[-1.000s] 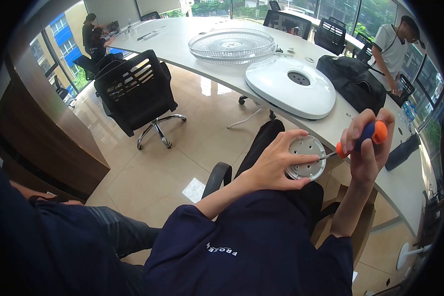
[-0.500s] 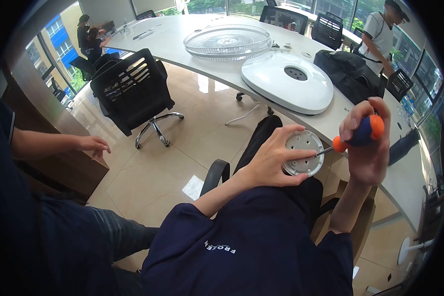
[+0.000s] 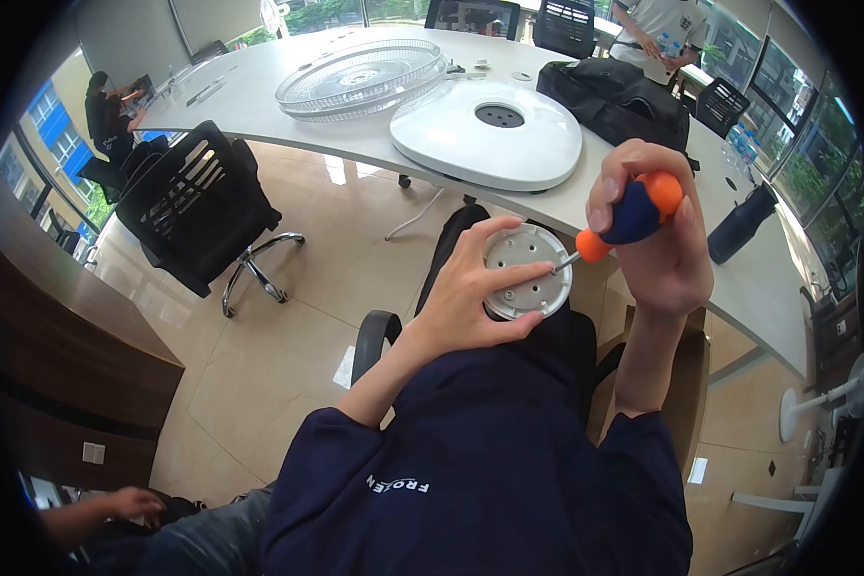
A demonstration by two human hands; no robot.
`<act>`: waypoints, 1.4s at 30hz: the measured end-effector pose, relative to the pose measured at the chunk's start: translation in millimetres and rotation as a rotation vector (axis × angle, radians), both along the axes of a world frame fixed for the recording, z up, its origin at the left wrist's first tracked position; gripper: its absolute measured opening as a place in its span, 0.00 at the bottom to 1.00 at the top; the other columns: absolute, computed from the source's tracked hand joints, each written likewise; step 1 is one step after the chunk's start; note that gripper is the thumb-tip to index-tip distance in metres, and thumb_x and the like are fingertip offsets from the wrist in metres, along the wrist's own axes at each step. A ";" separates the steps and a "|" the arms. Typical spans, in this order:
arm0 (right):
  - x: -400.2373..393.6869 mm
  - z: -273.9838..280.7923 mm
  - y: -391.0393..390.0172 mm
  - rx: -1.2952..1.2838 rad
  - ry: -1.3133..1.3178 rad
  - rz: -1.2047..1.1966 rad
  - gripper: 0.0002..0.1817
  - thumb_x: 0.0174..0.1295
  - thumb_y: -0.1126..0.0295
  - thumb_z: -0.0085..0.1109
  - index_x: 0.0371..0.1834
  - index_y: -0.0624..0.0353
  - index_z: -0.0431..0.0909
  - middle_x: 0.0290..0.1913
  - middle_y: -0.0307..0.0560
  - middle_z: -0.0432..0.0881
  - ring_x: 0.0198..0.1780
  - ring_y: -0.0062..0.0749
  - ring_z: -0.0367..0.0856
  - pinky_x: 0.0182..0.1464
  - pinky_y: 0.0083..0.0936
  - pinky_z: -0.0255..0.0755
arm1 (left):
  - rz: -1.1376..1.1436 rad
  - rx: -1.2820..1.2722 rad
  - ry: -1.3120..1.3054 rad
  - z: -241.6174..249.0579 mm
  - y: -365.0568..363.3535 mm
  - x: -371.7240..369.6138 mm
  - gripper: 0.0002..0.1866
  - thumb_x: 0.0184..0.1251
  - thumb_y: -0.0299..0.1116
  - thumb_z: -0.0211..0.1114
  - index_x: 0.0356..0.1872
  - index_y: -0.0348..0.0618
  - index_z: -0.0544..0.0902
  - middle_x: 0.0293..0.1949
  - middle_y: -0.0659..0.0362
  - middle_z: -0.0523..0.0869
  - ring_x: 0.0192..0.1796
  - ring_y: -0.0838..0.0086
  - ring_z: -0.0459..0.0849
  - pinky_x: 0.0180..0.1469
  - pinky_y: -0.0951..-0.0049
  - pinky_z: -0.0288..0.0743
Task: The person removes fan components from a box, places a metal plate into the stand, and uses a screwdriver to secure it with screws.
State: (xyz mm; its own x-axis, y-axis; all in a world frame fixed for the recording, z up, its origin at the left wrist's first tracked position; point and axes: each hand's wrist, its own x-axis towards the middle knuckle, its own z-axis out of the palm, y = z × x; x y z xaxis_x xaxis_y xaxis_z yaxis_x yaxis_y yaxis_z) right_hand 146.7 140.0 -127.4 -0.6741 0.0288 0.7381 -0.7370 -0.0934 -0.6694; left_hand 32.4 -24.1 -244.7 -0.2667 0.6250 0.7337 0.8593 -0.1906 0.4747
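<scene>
A round white part (image 3: 523, 252) with small holes rests above my lap. My left hand (image 3: 470, 293) grips its rim with thumb and fingers, and the index finger lies across its face beside the screwdriver tip. In my right hand (image 3: 664, 240) is an orange and dark blue screwdriver (image 3: 634, 213), its shaft slanting down to the right side of the part. Whether a screw sits under the tip cannot be made out.
The white table (image 3: 259, 110) bears a clear fan grille (image 3: 365, 82), a white base (image 3: 490, 158), a black bag (image 3: 614, 101) and a dark bottle (image 3: 742, 226). Black chair (image 3: 197, 206) at left. A co-worker's hand (image 3: 134, 504) shows lower left; others stand farther back.
The view has turned, so the table, part and both hands appear farther left. The nearby co-worker now shows lower in the left corner. Both hands keep their holds.
</scene>
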 end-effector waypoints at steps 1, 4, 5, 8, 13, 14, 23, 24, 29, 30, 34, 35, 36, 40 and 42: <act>-2.2 -2.0 2.5 -0.003 0.002 0.011 0.29 0.70 0.52 0.58 0.61 0.67 0.68 0.48 0.53 0.73 0.44 0.30 0.76 0.49 0.26 0.71 | -0.006 -0.004 0.001 0.6 -0.3 0.0 0.26 0.46 0.43 0.77 0.52 0.57 0.90 0.66 0.47 0.70 0.66 0.51 0.72 0.67 0.57 0.70; -9.7 -5.0 8.8 0.228 0.116 -0.251 0.30 0.66 0.51 0.64 0.58 0.65 0.68 0.50 0.52 0.72 0.47 0.31 0.78 0.47 0.26 0.73 | -0.003 -0.007 0.010 0.8 -0.8 -1.8 0.27 0.46 0.42 0.77 0.53 0.57 0.90 0.67 0.46 0.70 0.67 0.50 0.71 0.68 0.56 0.68; -10.6 -6.0 -0.3 0.153 0.129 -0.295 0.33 0.64 0.49 0.67 0.58 0.63 0.66 0.49 0.52 0.71 0.46 0.30 0.78 0.46 0.25 0.73 | -0.022 -0.008 0.019 0.4 -1.7 -3.2 0.28 0.45 0.41 0.77 0.54 0.58 0.90 0.68 0.46 0.69 0.68 0.49 0.71 0.69 0.56 0.67; -2.6 -11.9 7.4 0.174 -0.009 -0.147 0.33 0.65 0.49 0.65 0.60 0.63 0.64 0.47 0.50 0.70 0.45 0.29 0.77 0.46 0.27 0.73 | -0.035 -0.008 -0.029 -1.3 -3.2 -1.6 0.27 0.46 0.42 0.77 0.53 0.57 0.90 0.68 0.45 0.69 0.69 0.49 0.69 0.69 0.57 0.67; 1.2 -1.0 -6.5 -0.009 -0.041 -0.164 0.31 0.70 0.48 0.58 0.61 0.64 0.64 0.47 0.50 0.67 0.37 0.28 0.74 0.39 0.25 0.72 | -0.055 0.007 -0.033 -1.6 -3.3 -1.8 0.27 0.46 0.42 0.77 0.53 0.56 0.90 0.68 0.46 0.68 0.69 0.50 0.69 0.69 0.56 0.67; -1.2 -1.8 -3.7 0.077 -0.006 -0.247 0.31 0.72 0.46 0.53 0.61 0.64 0.64 0.48 0.51 0.67 0.38 0.28 0.74 0.40 0.24 0.71 | -0.048 0.008 -0.034 -1.4 -3.6 -1.3 0.27 0.47 0.42 0.77 0.53 0.57 0.90 0.68 0.46 0.68 0.69 0.50 0.69 0.69 0.56 0.67; -2.1 3.6 -19.4 -0.086 -0.041 -0.080 0.26 0.68 0.57 0.65 0.56 0.60 0.63 0.49 0.51 0.69 0.39 0.29 0.78 0.38 0.25 0.76 | -0.051 -0.003 -0.043 -1.0 -3.7 -2.2 0.27 0.47 0.42 0.77 0.54 0.59 0.89 0.68 0.46 0.68 0.69 0.50 0.70 0.69 0.57 0.67; -3.1 0.6 -16.2 -0.088 -0.043 -0.084 0.26 0.68 0.57 0.65 0.56 0.60 0.63 0.49 0.51 0.69 0.39 0.29 0.78 0.38 0.25 0.76 | -0.050 -0.001 -0.043 -1.0 -4.0 -1.8 0.27 0.47 0.42 0.77 0.54 0.59 0.89 0.69 0.46 0.68 0.69 0.50 0.70 0.69 0.57 0.68; -8.9 -4.4 -10.3 0.250 0.157 -0.334 0.30 0.72 0.53 0.55 0.65 0.63 0.60 0.49 0.50 0.68 0.41 0.28 0.77 0.44 0.28 0.75 | -0.050 0.002 -0.039 -0.8 -4.2 -1.8 0.27 0.47 0.42 0.77 0.54 0.59 0.89 0.68 0.47 0.68 0.69 0.50 0.71 0.68 0.57 0.68; -7.0 -7.3 -4.0 0.250 0.157 -0.336 0.30 0.72 0.53 0.55 0.65 0.63 0.60 0.49 0.50 0.68 0.41 0.28 0.77 0.44 0.28 0.75 | -0.044 0.008 -0.035 -0.7 -4.3 -1.6 0.27 0.47 0.42 0.77 0.54 0.59 0.89 0.68 0.47 0.68 0.69 0.50 0.71 0.68 0.57 0.68; -2.7 -2.1 -13.1 0.042 0.006 -0.130 0.27 0.70 0.56 0.60 0.61 0.63 0.63 0.50 0.51 0.67 0.41 0.30 0.78 0.41 0.27 0.76 | -0.046 -0.004 -0.049 -0.5 -5.1 -2.3 0.27 0.47 0.42 0.77 0.54 0.59 0.89 0.68 0.47 0.68 0.69 0.51 0.71 0.68 0.57 0.68; -1.1 2.7 -21.3 -0.130 -0.035 -0.102 0.24 0.68 0.60 0.64 0.56 0.61 0.64 0.50 0.51 0.67 0.39 0.29 0.78 0.39 0.25 0.76 | -0.044 -0.008 -0.049 -1.0 -4.4 -1.8 0.27 0.47 0.42 0.77 0.54 0.59 0.89 0.68 0.47 0.68 0.69 0.51 0.71 0.68 0.57 0.68; -3.5 -0.2 -17.5 -0.130 -0.035 -0.101 0.24 0.68 0.60 0.64 0.56 0.61 0.64 0.50 0.51 0.67 0.39 0.29 0.78 0.39 0.25 0.76 | -0.045 -0.010 -0.049 -1.5 -3.7 -1.3 0.27 0.47 0.42 0.77 0.54 0.59 0.89 0.68 0.47 0.68 0.69 0.51 0.71 0.68 0.57 0.68; -11.7 -7.6 -7.1 0.124 0.116 -0.320 0.28 0.69 0.53 0.61 0.60 0.62 0.63 0.50 0.51 0.67 0.36 0.26 0.76 0.38 0.21 0.73 | -0.050 -0.007 -0.048 -1.0 -3.9 -1.9 0.27 0.47 0.42 0.77 0.54 0.58 0.89 0.68 0.47 0.68 0.69 0.51 0.71 0.68 0.57 0.69; -7.6 -9.5 -2.7 0.241 0.164 -0.401 0.31 0.72 0.49 0.56 0.64 0.63 0.62 0.50 0.50 0.67 0.37 0.25 0.76 0.40 0.22 0.72 | -0.054 0.001 -0.050 -0.9 -4.2 -1.7 0.26 0.47 0.42 0.77 0.54 0.58 0.89 0.68 0.47 0.68 0.69 0.50 0.71 0.68 0.57 0.69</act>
State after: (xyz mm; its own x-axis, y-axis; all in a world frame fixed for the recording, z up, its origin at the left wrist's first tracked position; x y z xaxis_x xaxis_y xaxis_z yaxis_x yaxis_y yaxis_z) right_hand 139.1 137.3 -136.9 -0.5192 0.0770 0.8512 -0.7809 0.3621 -0.5090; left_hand 30.8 -28.4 -245.6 -0.2689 0.6386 0.7211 0.8227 -0.2370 0.5167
